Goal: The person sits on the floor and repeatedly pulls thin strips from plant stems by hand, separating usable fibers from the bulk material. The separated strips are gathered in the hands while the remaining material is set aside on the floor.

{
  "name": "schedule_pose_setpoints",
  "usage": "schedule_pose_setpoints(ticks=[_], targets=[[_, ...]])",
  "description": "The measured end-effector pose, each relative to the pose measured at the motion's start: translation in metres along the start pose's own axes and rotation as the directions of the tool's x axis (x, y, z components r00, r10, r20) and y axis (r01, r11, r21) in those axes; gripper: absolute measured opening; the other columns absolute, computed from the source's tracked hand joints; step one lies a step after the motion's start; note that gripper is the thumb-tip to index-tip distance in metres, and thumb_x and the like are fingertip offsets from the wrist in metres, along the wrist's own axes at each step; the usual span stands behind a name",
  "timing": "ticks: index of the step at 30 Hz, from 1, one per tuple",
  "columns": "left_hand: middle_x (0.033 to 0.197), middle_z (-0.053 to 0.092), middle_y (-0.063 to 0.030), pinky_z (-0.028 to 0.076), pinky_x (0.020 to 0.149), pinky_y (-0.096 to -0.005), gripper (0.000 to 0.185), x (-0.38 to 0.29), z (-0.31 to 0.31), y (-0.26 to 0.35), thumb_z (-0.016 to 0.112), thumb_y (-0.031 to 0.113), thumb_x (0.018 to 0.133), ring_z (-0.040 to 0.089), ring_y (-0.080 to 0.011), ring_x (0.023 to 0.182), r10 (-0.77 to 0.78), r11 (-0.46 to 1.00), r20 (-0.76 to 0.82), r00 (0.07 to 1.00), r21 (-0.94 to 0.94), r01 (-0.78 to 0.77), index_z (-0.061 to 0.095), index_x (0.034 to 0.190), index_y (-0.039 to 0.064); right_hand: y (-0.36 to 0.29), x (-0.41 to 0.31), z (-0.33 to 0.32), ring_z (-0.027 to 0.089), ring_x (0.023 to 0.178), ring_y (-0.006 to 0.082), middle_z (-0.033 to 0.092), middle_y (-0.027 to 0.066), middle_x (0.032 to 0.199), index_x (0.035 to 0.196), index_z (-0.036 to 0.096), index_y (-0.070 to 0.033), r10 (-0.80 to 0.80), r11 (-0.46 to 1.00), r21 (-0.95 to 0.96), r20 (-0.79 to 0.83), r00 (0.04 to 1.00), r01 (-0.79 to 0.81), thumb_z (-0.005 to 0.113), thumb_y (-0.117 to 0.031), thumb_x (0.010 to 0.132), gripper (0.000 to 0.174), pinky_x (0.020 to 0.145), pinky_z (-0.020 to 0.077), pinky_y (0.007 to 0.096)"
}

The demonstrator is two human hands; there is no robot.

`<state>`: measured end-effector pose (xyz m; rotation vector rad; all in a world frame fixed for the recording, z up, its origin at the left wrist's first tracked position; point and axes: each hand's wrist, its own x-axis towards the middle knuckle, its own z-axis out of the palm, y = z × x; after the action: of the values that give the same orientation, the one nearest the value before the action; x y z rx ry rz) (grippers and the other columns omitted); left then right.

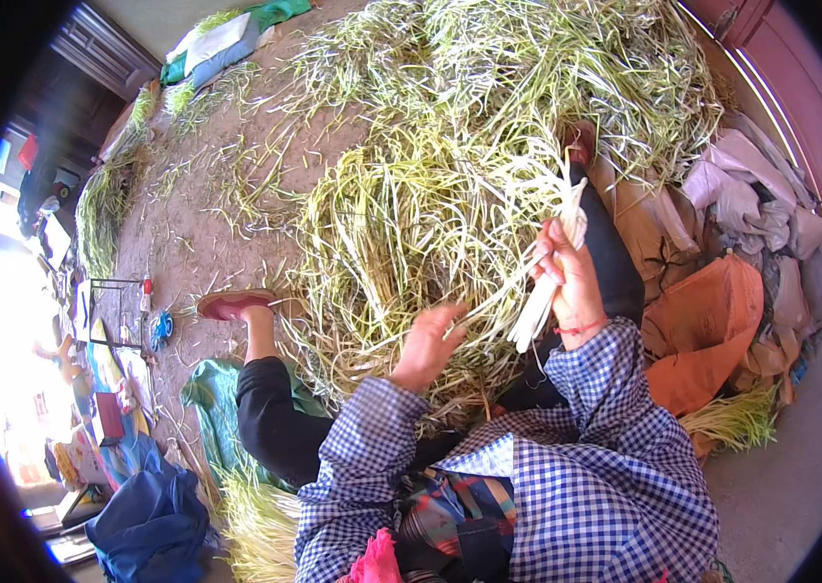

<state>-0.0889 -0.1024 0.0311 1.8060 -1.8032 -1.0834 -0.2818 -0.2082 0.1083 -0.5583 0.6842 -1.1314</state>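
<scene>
My right hand, with a red string at the wrist, is closed around a bundle of pale leafy stalks. The bundle's white ends point down towards me, and its leafy tops rise past my fingers. To the left, my left hand hovers over the loose heap of yellow-green stalks between my legs. It is blurred, with the fingers apart and no clear hold on anything. A thin strand runs from near its fingertips to my right fingers.
A larger heap of green stalks lies beyond. Right of my leg are an orange woven sack and crumpled pale sacks. At left are a green sack, bundled pale stalks, blue cloth and a metal frame.
</scene>
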Motion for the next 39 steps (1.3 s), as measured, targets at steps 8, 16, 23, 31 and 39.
schedule_pose_setpoints(ticks=[8,16,23,31,39], targets=[[0.064,0.044,-0.0018,0.036,0.054,-0.0245,0.026,-0.026,0.004,-0.002,0.036,0.021,0.095,0.041,-0.0113,0.057,0.025,0.902,0.005,1.0,-0.432,-0.02,0.052,0.089,0.001,-0.003,0.006,-0.005,0.052,0.067,0.0076,0.057,0.0125,0.112,0.122,0.041,-0.001,0.014,0.964,-0.264,0.105,0.994,0.014,0.055,-0.027,0.087,0.046,0.066,0.0493,0.0242],[0.065,0.04,0.004,0.03,0.051,-0.0191,0.019,-0.005,0.0,0.015,0.041,0.018,0.094,0.035,-0.0055,0.056,0.017,0.545,0.084,0.996,-0.836,0.062,0.048,0.104,0.003,0.078,-0.01,-0.002,0.06,0.078,0.0181,0.061,0.0074,0.08,0.104,0.051,-0.002,0.241,0.97,-0.046,0.102,0.965,-0.238,0.051,-0.026,0.09,0.027,0.074,0.0478,0.0303],[0.069,0.053,0.0023,0.036,0.043,-0.0166,0.015,0.034,-0.026,-0.049,0.049,0.015,0.09,0.038,-0.0045,0.048,-0.503,0.706,0.025,0.864,-0.565,0.427,0.058,0.097,0.006,0.056,0.015,-0.018,0.061,0.088,0.021,0.062,0.011,0.093,0.108,0.049,-0.004,0.114,0.987,0.115,-0.028,0.993,-0.11,0.05,-0.021,0.09,0.024,0.081,0.0481,0.0341],[0.07,0.053,0.0006,0.038,0.052,-0.02,0.014,0.054,-0.024,0.0,0.057,0.015,0.086,0.044,-0.0054,0.058,0.127,0.859,0.014,0.992,-0.502,-0.103,0.057,0.088,0.002,0.073,0.016,-0.005,0.058,0.097,0.0217,0.061,0.0144,0.098,0.113,0.044,0.001,0.075,0.993,-0.091,-0.058,0.995,-0.08,0.053,-0.019,0.089,0.033,0.086,0.0445,0.0331],[0.067,0.047,-0.0032,0.037,0.053,-0.0258,0.012,0.034,-0.031,0.019,0.053,0.012,0.086,0.043,-0.0093,0.059,0.16,0.914,0.147,0.976,-0.396,-0.09,0.052,0.083,0.001,0.071,0.006,0.001,0.06,0.092,0.0197,0.062,0.0152,0.096,0.115,0.045,0.002,0.156,0.972,-0.182,0.008,0.988,-0.152,0.05,-0.023,0.091,0.035,0.081,0.0465,0.03]])
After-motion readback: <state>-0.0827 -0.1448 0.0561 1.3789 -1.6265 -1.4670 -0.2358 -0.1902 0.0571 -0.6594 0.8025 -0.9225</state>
